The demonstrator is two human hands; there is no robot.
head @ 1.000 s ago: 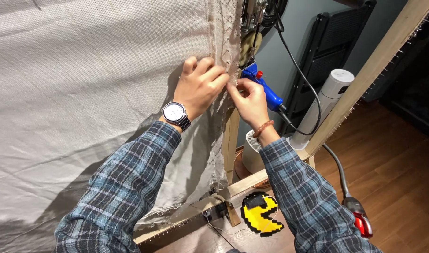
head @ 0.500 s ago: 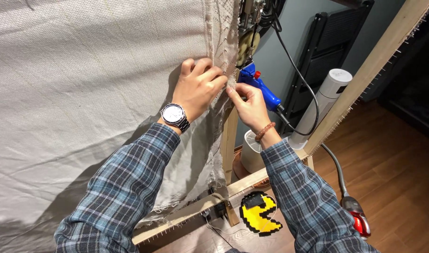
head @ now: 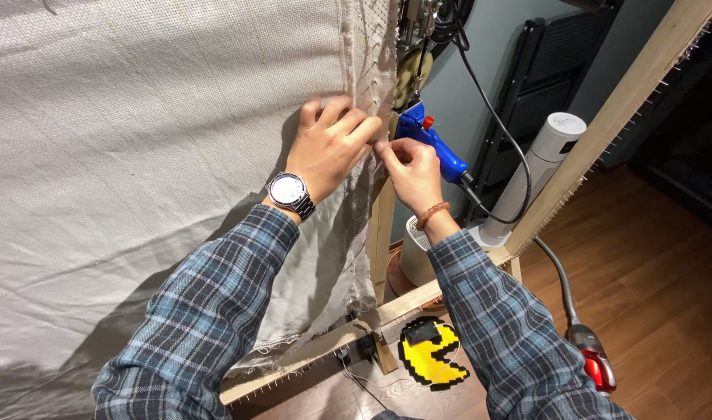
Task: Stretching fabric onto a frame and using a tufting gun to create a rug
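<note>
The left hand [head: 333, 144], a watch [head: 291, 192] on its wrist, lies with fingers curled against the edge of the cloth [head: 138, 155] stretched over the wooden frame [head: 383, 225], pinching the fabric at about 1 o'clock from centre. Touching it at 3 o'clock, the right hand [head: 410, 167] is closed on the same cloth edge with its fingertips. A blue glue gun [head: 434, 144] sits just behind the right hand; whether the hand holds it I cannot tell.
</note>
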